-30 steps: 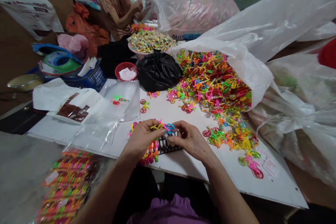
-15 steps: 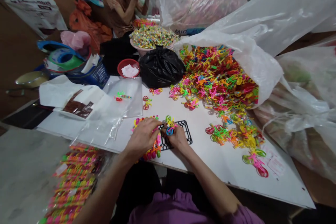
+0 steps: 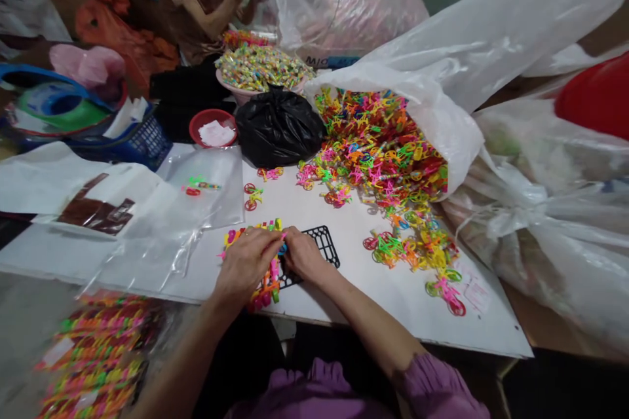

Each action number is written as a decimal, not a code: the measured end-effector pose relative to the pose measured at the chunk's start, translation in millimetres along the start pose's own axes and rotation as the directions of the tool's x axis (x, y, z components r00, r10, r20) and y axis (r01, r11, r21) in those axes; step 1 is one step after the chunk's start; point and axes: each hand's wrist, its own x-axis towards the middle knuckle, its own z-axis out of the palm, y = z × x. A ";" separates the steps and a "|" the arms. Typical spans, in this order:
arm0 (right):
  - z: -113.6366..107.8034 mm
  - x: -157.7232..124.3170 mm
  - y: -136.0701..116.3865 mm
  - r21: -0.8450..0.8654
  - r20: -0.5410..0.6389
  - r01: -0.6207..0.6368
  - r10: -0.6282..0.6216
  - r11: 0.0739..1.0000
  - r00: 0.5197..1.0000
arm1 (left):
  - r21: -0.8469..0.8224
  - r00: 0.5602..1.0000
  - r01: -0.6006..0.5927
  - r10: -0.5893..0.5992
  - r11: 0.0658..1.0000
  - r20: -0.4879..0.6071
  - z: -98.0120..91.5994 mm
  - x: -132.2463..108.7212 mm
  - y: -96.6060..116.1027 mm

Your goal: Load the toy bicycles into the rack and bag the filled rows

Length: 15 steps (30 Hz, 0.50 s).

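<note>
My left hand (image 3: 247, 260) is closed over the left part of a black plastic grid tray (image 3: 330, 247), thumb and fingers pinched together. My right hand (image 3: 305, 255) meets it there, fingers curled down over the tray's middle. Between the fingertips shows a bit of a small plastic toy bicycle (image 3: 282, 248), blue and pink, mostly hidden by both hands. Rows of bright toy bicycles (image 3: 268, 293) stand packed in the tray's left side, partly under my left hand. Open cells show at the tray's right end.
Loose toy bicycles (image 3: 415, 245) spill from a big white plastic bag (image 3: 462, 137) on the right. Behind are a black bag (image 3: 280, 127), a red bowl (image 3: 196, 127) and a tub of wrapped candies (image 3: 265, 69). Clear bags (image 3: 216, 190) lie left. Another person (image 3: 196, 6) sits beyond.
The view has swung right, so everything sits further left. My hands have come together, and the toy bicycle that stood up in my right hand is now lower, between both hands' fingertips.
</note>
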 end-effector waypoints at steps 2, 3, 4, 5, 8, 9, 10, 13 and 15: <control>0.7 -0.9 0.7 -0.019 -0.006 0.022 -0.022 1.000 1.000 | 0.005 1.000 0.001 -0.001 1.000 0.014 -1.5 0.4 2.7; 1.9 -1.8 0.6 -0.027 -0.015 0.019 -0.019 0.999 1.000 | 0.007 1.000 -0.004 0.004 1.000 0.031 -2.5 0.6 4.0; 3.6 -2.8 0.3 -0.032 -0.022 0.013 -0.014 0.999 1.000 | 0.010 0.999 -0.012 0.012 1.000 0.053 -3.3 0.9 5.1; 5.3 -3.8 0.1 -0.033 -0.027 0.012 -0.013 0.999 1.000 | 0.014 0.997 -0.021 0.020 1.000 0.076 -3.9 1.2 5.9; 3.8 -5.6 5.0 0.024 -0.032 0.054 -0.053 0.998 0.998 | 0.037 0.995 -0.036 0.032 0.999 0.091 -4.0 1.1 6.3; -1.2 -4.9 9.9 0.075 -0.013 0.083 -0.082 0.994 0.997 | 0.043 0.996 -0.037 0.033 0.998 0.085 -3.3 0.7 5.9; -9.2 -2.8 16.8 0.133 0.007 0.102 -0.104 0.986 0.995 | 0.045 0.996 -0.038 0.035 0.998 0.082 -2.3 0.3 5.5; -48.0 14.0 45.8 0.169 -0.006 0.007 -0.006 0.986 1.000 | 0.031 0.995 -0.044 0.040 0.999 0.092 1.3 -0.4 5.2; -76.7 33.4 66.6 -0.020 -0.139 -0.205 0.200 0.979 0.970 | 0.007 0.994 -0.037 0.036 0.999 0.107 1.2 0.0 6.0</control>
